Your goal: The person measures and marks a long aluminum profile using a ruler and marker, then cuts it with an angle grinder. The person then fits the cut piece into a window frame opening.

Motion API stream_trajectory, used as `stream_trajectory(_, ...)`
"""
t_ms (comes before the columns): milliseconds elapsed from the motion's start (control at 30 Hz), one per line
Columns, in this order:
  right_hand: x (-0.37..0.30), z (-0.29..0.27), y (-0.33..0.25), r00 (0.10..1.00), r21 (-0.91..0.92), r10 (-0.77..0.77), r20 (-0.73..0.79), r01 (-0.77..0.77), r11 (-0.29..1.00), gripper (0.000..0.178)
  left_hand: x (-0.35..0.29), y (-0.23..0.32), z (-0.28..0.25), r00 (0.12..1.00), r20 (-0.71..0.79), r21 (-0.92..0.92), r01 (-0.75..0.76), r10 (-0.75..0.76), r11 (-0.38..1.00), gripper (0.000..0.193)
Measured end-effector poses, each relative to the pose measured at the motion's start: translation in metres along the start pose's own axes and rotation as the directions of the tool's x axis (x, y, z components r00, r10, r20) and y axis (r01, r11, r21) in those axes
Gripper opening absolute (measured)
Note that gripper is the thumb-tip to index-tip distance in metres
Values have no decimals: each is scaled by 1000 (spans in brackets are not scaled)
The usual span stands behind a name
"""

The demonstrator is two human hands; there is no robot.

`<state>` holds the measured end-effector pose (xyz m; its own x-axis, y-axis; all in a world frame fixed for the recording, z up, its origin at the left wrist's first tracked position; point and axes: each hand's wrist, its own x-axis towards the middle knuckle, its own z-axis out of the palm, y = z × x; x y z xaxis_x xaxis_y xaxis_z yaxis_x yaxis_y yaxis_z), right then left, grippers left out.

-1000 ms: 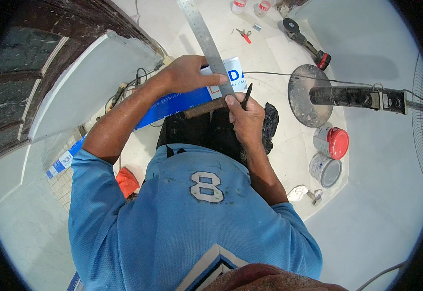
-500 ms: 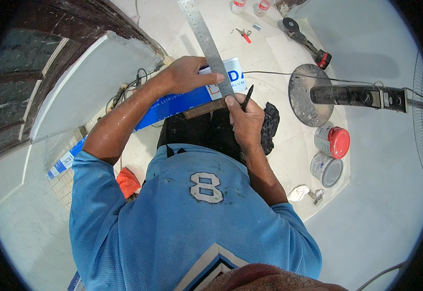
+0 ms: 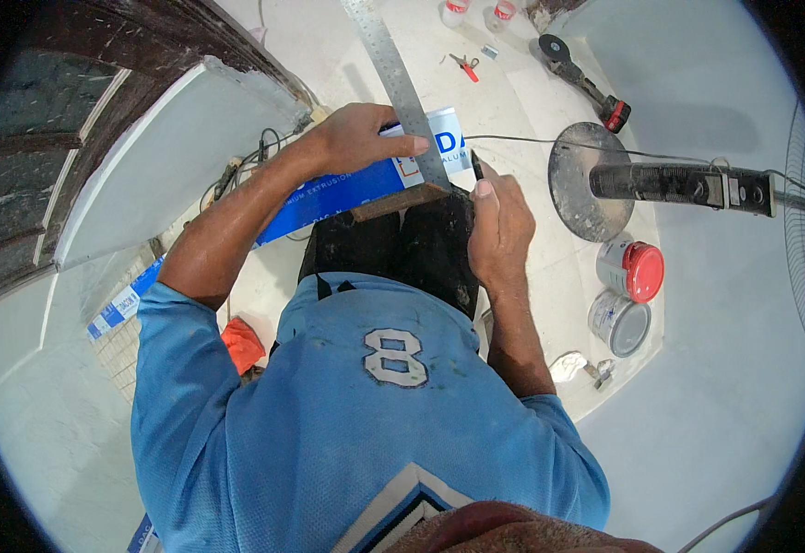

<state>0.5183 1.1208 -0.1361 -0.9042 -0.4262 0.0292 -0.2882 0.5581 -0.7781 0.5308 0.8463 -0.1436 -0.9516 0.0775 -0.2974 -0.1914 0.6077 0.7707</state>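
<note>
Across my lap lies a long aluminum profile covered in blue and white printed film. A try square rests on it, its steel blade crossing the film and its wooden stock against the near edge. My left hand is closed over the profile, the thumb pressing on the blade and the other fingers partly hidden. In my right hand is a dark pen-like marker, its upright tip near the profile's white end, right of the blade. Whether the tip touches the film, I cannot tell.
Right of me are a round fan base with its dark post, a red-lidded can and a grey-lidded can. Farther off lie a cordless angle grinder and red-handled pliers. A cable crosses the floor.
My right hand has left the square's stock and moved right, the marker now gripped with its tip by the profile's end. My left hand stays on the square.
</note>
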Motion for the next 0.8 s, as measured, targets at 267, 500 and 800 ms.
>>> stream_trajectory(267,25,-3,-40,950,-270,-311,-26,293,917,34,1,1,-2,998,45,-25,41,-40,999,63)
stream_trajectory(500,30,-8,-46,947,-383,-318,32,306,872,33,-3,7,-4,1000,21,-23,9,-9,1000,61)
stream_trajectory(800,19,-25,-55,963,-540,-196,186,267,798,21,1,3,-3,1000,3,36,22,-22,999,65)
